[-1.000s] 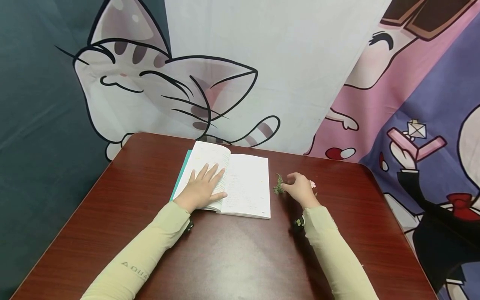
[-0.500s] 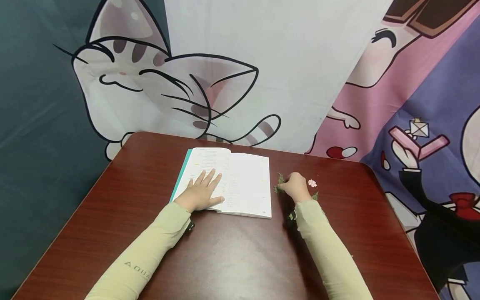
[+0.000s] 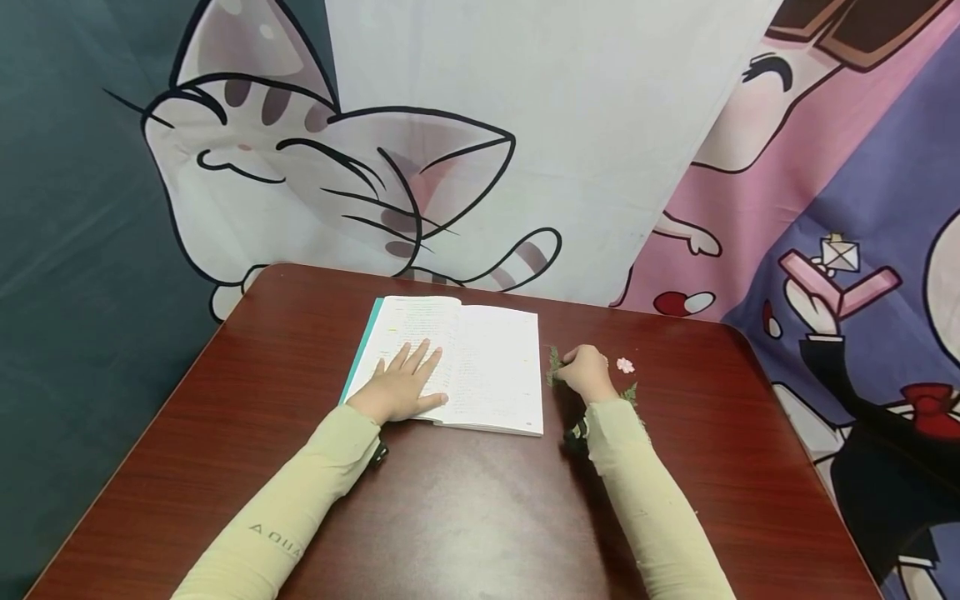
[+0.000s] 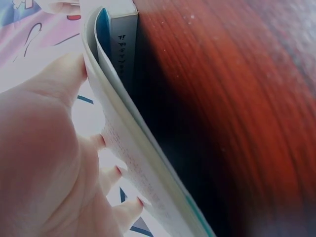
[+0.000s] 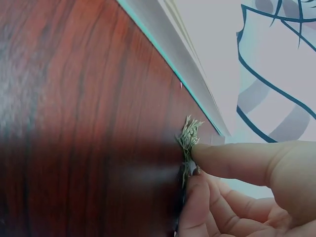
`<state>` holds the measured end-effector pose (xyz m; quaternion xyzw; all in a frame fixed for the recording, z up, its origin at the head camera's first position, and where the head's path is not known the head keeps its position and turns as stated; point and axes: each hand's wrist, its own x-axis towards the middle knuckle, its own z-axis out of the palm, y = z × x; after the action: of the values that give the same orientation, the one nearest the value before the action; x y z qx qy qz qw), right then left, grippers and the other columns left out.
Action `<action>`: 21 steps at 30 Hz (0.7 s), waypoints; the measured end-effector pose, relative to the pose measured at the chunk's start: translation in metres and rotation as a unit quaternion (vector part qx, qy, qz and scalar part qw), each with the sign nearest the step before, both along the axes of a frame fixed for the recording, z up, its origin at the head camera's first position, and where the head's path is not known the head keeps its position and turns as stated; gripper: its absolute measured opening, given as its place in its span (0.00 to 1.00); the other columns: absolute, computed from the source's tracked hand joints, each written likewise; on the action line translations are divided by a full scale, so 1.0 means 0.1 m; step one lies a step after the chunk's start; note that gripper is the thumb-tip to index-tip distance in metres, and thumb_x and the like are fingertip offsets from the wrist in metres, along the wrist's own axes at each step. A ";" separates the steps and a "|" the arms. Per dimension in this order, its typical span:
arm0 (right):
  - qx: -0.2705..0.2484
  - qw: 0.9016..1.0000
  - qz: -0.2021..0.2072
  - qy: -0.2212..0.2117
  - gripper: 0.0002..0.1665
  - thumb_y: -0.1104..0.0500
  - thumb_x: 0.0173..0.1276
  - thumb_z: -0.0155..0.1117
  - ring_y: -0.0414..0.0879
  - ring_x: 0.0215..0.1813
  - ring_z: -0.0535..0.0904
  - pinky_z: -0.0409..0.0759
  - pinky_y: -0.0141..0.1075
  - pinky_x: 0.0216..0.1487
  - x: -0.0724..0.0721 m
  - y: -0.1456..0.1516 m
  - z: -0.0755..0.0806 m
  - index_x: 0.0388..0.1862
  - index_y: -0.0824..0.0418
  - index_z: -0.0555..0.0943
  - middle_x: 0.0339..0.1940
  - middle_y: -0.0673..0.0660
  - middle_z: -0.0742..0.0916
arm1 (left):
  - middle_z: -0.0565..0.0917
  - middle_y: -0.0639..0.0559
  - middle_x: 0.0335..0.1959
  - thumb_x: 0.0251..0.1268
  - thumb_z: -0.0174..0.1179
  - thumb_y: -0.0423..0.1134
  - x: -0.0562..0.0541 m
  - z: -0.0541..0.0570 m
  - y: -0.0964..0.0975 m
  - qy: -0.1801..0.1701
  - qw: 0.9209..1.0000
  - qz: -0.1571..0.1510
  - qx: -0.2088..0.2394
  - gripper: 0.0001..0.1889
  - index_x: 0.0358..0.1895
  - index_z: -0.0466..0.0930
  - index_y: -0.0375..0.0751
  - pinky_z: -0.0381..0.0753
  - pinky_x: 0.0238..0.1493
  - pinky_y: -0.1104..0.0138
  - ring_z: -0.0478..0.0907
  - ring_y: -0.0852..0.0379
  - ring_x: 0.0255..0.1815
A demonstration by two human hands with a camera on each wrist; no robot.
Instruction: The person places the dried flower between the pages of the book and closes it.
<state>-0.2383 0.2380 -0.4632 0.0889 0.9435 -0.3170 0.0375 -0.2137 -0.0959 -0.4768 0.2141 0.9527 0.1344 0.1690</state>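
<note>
An open book with a teal cover edge lies on the brown table. My left hand rests flat on its left page, fingers spread. Seen from the left wrist, the fingertips touch the page and the book's pages bow at the lower edge. To the right of the book, my right hand pinches a small green leafy sprig between thumb and fingers, close over the table. The right wrist view has the feathery tip of the sprig sticking out past the thumb; its lower part is hidden by the fingers.
A small pink flower lies right of my right hand. Another green sprig shows beside the right cuff, partly covered by the sleeve. A cartoon cat curtain hangs behind the far table edge.
My right hand has shifted slightly left and now pinches the sprig, which has moved a little toward the book. The left hand has slid down slightly, and the left page lies flatter.
</note>
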 end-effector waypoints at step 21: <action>-0.105 0.994 -0.009 0.014 0.08 0.61 0.68 0.66 0.47 0.29 0.78 0.77 0.37 0.33 0.09 0.03 0.01 0.38 0.67 0.86 0.40 0.62 0.87 | 0.32 0.44 0.84 0.77 0.43 0.65 0.03 0.11 -0.01 -0.050 0.999 -0.005 -0.004 0.45 0.84 0.34 0.46 0.34 0.73 0.31 0.29 0.37 0.83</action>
<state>-0.2294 0.2414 -0.4627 0.0888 0.9046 -0.4157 0.0306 -0.2105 -0.0971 -0.4663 0.2114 0.9424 0.1402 0.2179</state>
